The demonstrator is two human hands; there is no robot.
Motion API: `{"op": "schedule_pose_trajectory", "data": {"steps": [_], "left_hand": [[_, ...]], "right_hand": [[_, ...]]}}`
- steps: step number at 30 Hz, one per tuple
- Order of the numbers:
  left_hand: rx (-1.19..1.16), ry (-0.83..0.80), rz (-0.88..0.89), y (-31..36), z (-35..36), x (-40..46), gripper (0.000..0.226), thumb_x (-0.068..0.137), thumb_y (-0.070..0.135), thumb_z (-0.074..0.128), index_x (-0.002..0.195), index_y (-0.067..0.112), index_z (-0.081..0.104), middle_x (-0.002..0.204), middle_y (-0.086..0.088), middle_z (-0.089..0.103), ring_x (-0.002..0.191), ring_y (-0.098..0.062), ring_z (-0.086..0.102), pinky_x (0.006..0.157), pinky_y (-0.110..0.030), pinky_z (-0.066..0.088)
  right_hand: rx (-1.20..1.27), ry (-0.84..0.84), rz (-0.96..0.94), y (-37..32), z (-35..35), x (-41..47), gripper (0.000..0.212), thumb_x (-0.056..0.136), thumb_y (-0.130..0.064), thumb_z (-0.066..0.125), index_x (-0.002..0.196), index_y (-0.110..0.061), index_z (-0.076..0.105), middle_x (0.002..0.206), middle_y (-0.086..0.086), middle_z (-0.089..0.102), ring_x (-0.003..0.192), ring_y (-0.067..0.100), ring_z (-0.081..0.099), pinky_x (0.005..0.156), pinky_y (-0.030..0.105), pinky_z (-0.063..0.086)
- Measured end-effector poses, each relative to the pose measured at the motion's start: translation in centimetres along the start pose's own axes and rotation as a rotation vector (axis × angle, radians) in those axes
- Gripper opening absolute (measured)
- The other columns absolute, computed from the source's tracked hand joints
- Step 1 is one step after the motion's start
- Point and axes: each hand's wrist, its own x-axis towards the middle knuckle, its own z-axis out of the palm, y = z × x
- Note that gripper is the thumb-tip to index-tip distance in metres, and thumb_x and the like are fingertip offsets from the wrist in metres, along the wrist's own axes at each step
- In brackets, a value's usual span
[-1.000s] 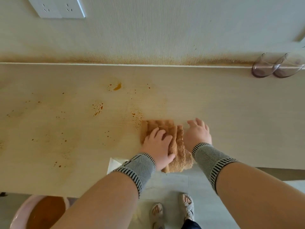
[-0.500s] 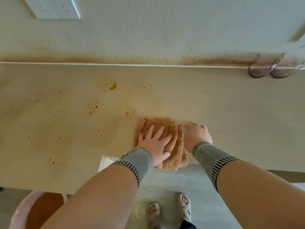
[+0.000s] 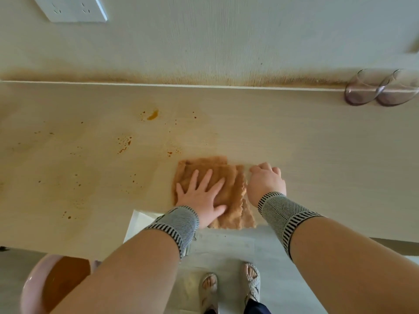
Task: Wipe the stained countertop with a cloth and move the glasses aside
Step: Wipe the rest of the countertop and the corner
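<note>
My brown cloth (image 3: 229, 177) lies folded flat near the front edge of the countertop (image 3: 294, 150), one end hanging over it. The pale top has orange spots and smears left of the cloth. Two clear glasses (image 3: 381, 91) stand touching, far right by the wall.

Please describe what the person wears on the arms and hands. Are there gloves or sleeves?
No gloves: both the left hand and the right hand are bare. Each wrist carries a knitted grey band, the left wrist band and the right wrist band, finely patterned, with black-and-white striped edges. The forearms are bare, with no sleeves.
</note>
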Motion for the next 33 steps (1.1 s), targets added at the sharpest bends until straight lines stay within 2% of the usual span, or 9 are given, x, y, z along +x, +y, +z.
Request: {"op": "schedule_pose_trajectory", "data": {"steps": [6, 9, 12, 16, 19, 23, 26, 30, 33], "left_hand": [[-0.120, -0.028, -0.338, -0.7, -0.6, 0.4, 0.074, 0.096, 0.067, 0.022, 0.151, 0.041, -0.021, 0.159, 0.000, -0.033, 0.147, -0.033, -0.025, 0.112, -0.073, 0.004], [-0.052, -0.024, -0.166, 3.1, -0.2, 0.6, 0.075, 0.097, 0.064, 0.025, 0.152, 0.039, -0.019, 0.158, -0.003, -0.033, 0.146, -0.037, -0.025, 0.112, -0.073, 0.002], [-0.014, -0.007, -0.017, 2.3, 0.2, 0.3, 0.073, 0.096, 0.065, 0.028, 0.151, 0.045, -0.017, 0.158, 0.005, -0.034, 0.146, -0.028, -0.028, 0.115, -0.068, -0.004], [-0.096, -0.005, -0.247, -2.8, -0.5, 0.2, 0.075, 0.093, 0.071, 0.027, 0.150, 0.048, -0.016, 0.159, 0.009, -0.031, 0.148, -0.025, -0.024, 0.116, -0.067, 0.000], [-0.127, -0.035, -0.337, -2.2, -1.3, 0.8, 0.075, 0.096, 0.067, 0.027, 0.152, 0.043, -0.018, 0.160, 0.001, -0.031, 0.148, -0.032, -0.023, 0.115, -0.069, 0.004], [-0.070, -0.012, -0.135, 3.0, -1.0, 1.5, 0.076, 0.096, 0.066, 0.032, 0.152, 0.044, -0.015, 0.160, 0.001, -0.030, 0.147, -0.034, -0.023, 0.114, -0.070, 0.001], [-0.054, 0.010, -0.053, 2.9, -0.9, 1.6, 0.077, 0.093, 0.069, 0.036, 0.151, 0.050, -0.011, 0.160, 0.008, -0.029, 0.148, -0.029, -0.023, 0.115, -0.069, -0.001], [-0.173, 0.018, -0.311, -1.8, -2.2, 2.5, 0.079, 0.091, 0.072, 0.035, 0.152, 0.049, -0.010, 0.161, 0.008, -0.025, 0.149, -0.031, -0.018, 0.113, -0.071, 0.009], [-0.240, -0.014, -0.458, -1.1, -3.2, 3.5, 0.076, 0.096, 0.065, 0.033, 0.153, 0.045, -0.012, 0.162, 0.002, -0.026, 0.148, -0.036, -0.018, 0.111, -0.073, 0.015]], "right_hand": [[-0.011, -0.016, -0.043, -0.1, 0.4, -0.1, 0.055, 0.090, -0.007, 0.048, 0.144, -0.016, 0.040, 0.146, 0.003, 0.037, 0.135, 0.025, 0.031, 0.109, 0.041, 0.036], [-0.028, -0.009, -0.046, 0.2, 0.1, 0.2, 0.052, 0.091, -0.012, 0.050, 0.142, -0.018, 0.042, 0.143, 0.003, 0.039, 0.132, 0.025, 0.034, 0.105, 0.040, 0.037], [-0.018, 0.000, -0.049, -0.2, -0.2, 0.6, 0.045, 0.092, -0.011, 0.044, 0.136, -0.019, 0.045, 0.140, 0.004, 0.040, 0.128, 0.027, 0.036, 0.102, 0.042, 0.038], [-0.038, -0.042, -0.086, -0.5, 0.0, 1.3, 0.060, 0.085, -0.003, 0.052, 0.142, -0.020, 0.040, 0.152, 0.003, 0.028, 0.141, 0.025, 0.021, 0.111, 0.046, 0.030], [-0.041, -0.058, -0.105, -0.2, 0.1, 1.5, 0.062, 0.083, -0.001, 0.052, 0.141, -0.021, 0.041, 0.150, 0.000, 0.030, 0.141, 0.022, 0.020, 0.109, 0.045, 0.029], [-0.062, -0.048, -0.048, 0.4, -0.1, 1.9, 0.063, 0.088, -0.012, 0.053, 0.147, -0.023, 0.034, 0.156, 0.001, 0.024, 0.148, 0.025, 0.010, 0.114, 0.053, 0.022], [-0.056, -0.052, -0.001, 0.5, -0.4, 2.5, 0.062, 0.088, -0.009, 0.045, 0.147, -0.023, 0.035, 0.156, 0.003, 0.024, 0.147, 0.026, 0.011, 0.114, 0.060, 0.020], [-0.050, -0.085, -0.020, 0.8, -0.9, 2.9, 0.066, 0.083, -0.004, 0.047, 0.146, -0.021, 0.036, 0.151, 0.003, 0.029, 0.143, 0.023, 0.018, 0.115, 0.058, 0.022], [-0.048, -0.082, -0.037, 1.1, -0.7, 3.3, 0.066, 0.082, -0.004, 0.048, 0.145, -0.020, 0.036, 0.151, 0.003, 0.029, 0.143, 0.023, 0.016, 0.115, 0.059, 0.020]]}}
